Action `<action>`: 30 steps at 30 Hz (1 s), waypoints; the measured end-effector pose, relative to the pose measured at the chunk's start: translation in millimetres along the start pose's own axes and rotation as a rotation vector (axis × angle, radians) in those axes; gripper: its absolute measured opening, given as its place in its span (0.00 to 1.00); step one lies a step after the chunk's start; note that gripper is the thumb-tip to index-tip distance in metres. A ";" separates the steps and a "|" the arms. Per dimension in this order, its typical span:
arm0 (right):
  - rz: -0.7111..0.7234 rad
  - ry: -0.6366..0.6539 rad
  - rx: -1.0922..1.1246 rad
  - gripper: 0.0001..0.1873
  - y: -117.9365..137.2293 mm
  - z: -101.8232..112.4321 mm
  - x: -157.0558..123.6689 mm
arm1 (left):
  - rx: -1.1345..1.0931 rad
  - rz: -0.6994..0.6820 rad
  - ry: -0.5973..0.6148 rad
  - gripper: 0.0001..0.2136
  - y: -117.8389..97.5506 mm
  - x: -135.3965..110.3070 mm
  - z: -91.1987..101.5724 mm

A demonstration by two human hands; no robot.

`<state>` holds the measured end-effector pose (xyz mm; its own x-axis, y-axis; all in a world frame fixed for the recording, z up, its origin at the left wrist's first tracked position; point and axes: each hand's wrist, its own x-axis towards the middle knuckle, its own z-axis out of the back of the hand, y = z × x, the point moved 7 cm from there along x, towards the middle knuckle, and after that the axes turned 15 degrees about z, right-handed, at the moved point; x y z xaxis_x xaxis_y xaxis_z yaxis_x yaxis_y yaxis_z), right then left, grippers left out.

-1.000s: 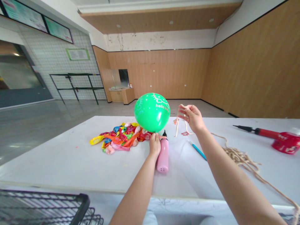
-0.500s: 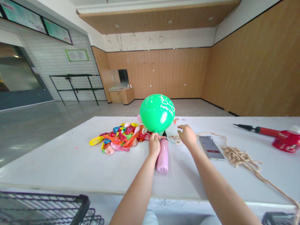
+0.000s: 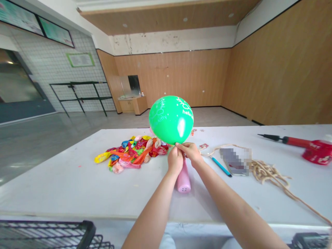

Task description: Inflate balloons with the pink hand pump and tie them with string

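An inflated green balloon (image 3: 171, 119) with white "hello kitty" print stands above my two hands, its neck pointing down. My left hand (image 3: 175, 159) is closed around the neck. The fingers of my right hand (image 3: 190, 152) pinch at the same spot, meeting the left fingertips; the neck itself is mostly hidden. Under my hands lies a pink cylindrical pump (image 3: 184, 180), its far end covered by them. To the left is a heap of uninflated balloons (image 3: 132, 152) in many colours.
Right of my hands lie a blue pen (image 3: 221, 167), a blurred phone (image 3: 234, 162) and a tangle of beige rope (image 3: 268, 173). Farther right are a red hand pump (image 3: 295, 142) and a red bottle (image 3: 317, 152). A black wire basket (image 3: 46, 231) stands below the table's front left edge.
My right hand has come left from beside the balloon to its neck and now pinches there with the left. The blue pen, earlier hidden by my right arm, now shows. The view has shifted slightly.
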<state>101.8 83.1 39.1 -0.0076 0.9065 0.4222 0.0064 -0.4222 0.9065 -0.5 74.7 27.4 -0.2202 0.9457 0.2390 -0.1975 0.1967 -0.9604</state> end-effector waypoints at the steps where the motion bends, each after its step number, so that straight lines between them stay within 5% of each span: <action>1: -0.044 -0.040 0.035 0.23 -2.5 1.5 0.2 | 0.008 0.005 0.017 0.15 0.1 -1.1 -2.0; 7: -0.127 -0.134 0.126 0.19 -16.2 15.4 5.9 | 0.166 -0.058 0.059 0.13 -4.6 -5.0 -4.9; 11: -0.143 -0.147 0.165 0.20 -21.2 19.9 7.2 | 0.085 -0.050 0.127 0.16 -1.7 -3.0 -7.5; 22: -0.146 -0.127 0.259 0.18 -26.8 14.5 6.8 | -0.521 0.414 0.223 0.17 15.7 -0.1 -8.9; 27: -0.139 -0.177 0.245 0.24 -29.8 20.4 7.9 | -0.571 0.456 0.183 0.14 18.7 4.6 -0.7; 30: -0.133 -0.179 0.232 0.24 -28.9 21.2 7.7 | -0.446 0.369 0.227 0.13 11.2 2.8 0.8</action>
<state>122.8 102.5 16.1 0.1522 0.9496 0.2740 0.2453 -0.3049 0.9203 -4.1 79.3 17.4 0.0202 0.9938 -0.1094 0.2818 -0.1107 -0.9531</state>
